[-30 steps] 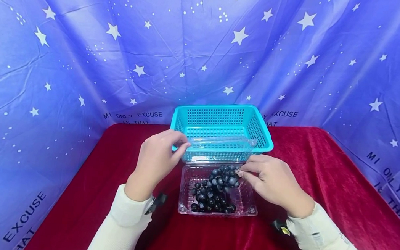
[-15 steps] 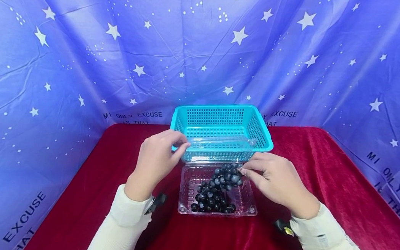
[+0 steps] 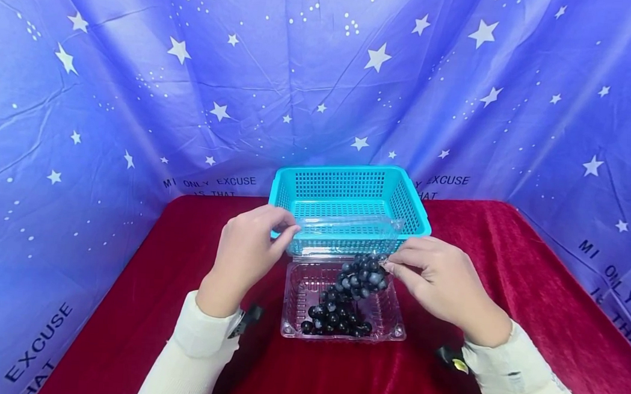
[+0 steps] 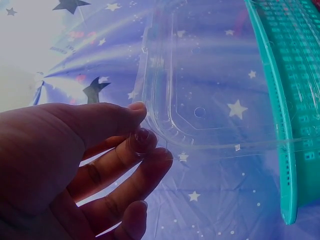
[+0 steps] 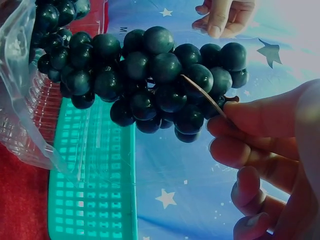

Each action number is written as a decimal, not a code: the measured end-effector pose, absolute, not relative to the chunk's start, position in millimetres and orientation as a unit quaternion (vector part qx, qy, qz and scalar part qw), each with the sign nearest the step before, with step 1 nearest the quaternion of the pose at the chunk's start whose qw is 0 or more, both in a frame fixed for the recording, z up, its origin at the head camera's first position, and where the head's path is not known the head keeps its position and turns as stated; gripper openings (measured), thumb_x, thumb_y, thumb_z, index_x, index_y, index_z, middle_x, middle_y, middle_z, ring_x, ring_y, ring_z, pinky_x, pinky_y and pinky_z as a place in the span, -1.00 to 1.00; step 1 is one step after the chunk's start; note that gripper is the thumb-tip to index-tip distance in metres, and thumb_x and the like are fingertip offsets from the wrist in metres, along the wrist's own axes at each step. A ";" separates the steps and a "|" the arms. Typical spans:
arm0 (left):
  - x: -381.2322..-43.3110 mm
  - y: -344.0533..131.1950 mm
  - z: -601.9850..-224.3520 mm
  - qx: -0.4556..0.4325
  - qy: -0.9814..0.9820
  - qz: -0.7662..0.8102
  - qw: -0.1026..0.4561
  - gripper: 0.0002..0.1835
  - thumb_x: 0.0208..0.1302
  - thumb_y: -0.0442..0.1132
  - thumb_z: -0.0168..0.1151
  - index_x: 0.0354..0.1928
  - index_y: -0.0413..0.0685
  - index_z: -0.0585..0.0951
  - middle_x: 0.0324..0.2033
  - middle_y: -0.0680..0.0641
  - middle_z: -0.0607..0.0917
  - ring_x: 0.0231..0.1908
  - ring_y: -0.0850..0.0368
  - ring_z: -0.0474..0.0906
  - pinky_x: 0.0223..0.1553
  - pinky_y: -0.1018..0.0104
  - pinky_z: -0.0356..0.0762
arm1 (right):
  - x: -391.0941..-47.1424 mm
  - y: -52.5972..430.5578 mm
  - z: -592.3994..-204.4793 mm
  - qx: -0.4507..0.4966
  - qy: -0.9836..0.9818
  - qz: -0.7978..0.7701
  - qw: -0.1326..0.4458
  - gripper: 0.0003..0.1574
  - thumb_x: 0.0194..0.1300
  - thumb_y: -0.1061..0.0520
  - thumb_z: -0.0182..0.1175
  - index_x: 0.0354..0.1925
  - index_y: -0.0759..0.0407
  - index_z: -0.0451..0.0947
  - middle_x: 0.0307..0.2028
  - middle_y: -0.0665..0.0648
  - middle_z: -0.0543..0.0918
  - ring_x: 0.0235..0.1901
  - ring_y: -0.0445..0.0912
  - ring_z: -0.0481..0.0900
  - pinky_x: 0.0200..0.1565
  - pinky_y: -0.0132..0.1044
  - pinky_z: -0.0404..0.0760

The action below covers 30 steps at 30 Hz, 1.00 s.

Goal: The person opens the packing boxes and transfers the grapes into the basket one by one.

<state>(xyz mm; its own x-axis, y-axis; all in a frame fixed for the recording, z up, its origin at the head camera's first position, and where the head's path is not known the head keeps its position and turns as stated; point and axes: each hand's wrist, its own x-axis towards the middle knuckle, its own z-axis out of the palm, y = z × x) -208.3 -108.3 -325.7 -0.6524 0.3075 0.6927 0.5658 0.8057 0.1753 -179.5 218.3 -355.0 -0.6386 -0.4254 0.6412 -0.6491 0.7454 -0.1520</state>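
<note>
A bunch of dark grapes [image 3: 362,278] hangs by its stem [image 5: 207,97] from my right hand [image 3: 443,280], thumb and fingertips pinching the stem. The bunch slants down, its upper end raised and its lower end inside the clear plastic clamshell box [image 3: 294,295]. My left hand [image 3: 247,253] pinches a corner of the box's raised transparent lid [image 4: 165,120] between thumb and fingers. In the right wrist view the grapes [image 5: 150,75] spread across the middle, above the box wall [image 5: 25,120].
Directly behind the box is a turquoise plastic basket [image 3: 422,221], partly seen through the lid. Both stand on a table covered in red velvet cloth [image 3: 481,243]. A blue curtain [image 3: 312,70] with white stars surrounds the table's back and sides.
My right hand has moved slightly up and right, lifting the upper part of the grape bunch higher from the box. The left hand and lid have stayed in place.
</note>
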 end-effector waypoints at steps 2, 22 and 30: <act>-208.6 -108.3 -326.1 -0.246 -0.888 -0.192 0.337 -0.92 0.27 -0.13 0.50 -0.23 0.10 0.79 -0.33 0.10 0.80 -0.43 0.21 0.70 -0.45 0.31 0.62 | -179.0 219.3 -353.7 0.300 -0.886 0.190 0.299 -0.84 0.16 0.08 0.49 -0.32 -0.25 0.81 -0.33 -0.38 0.68 -0.24 -0.38 0.60 -0.23 -0.37 0.57; -210.2 -108.7 -327.5 -0.247 -0.886 -0.199 0.338 -0.92 0.25 -0.14 0.51 -0.25 0.10 0.79 -0.34 0.10 0.80 -0.43 0.20 0.70 -0.43 0.30 0.63 | -173.0 230.5 -336.8 0.296 -0.863 0.243 0.329 -0.72 0.10 0.21 0.51 -0.31 -0.22 0.82 -0.33 -0.36 0.69 -0.29 -0.41 0.55 -0.25 -0.52 0.48; -210.2 -109.4 -327.3 -0.246 -0.886 -0.199 0.339 -0.91 0.25 -0.13 0.51 -0.24 0.10 0.79 -0.35 0.11 0.80 -0.43 0.22 0.69 -0.44 0.31 0.63 | -169.4 234.9 -328.7 0.287 -0.859 0.262 0.334 -0.68 0.09 0.26 0.51 -0.33 -0.21 0.81 -0.35 -0.34 0.70 -0.34 -0.41 0.49 -0.30 -0.52 0.44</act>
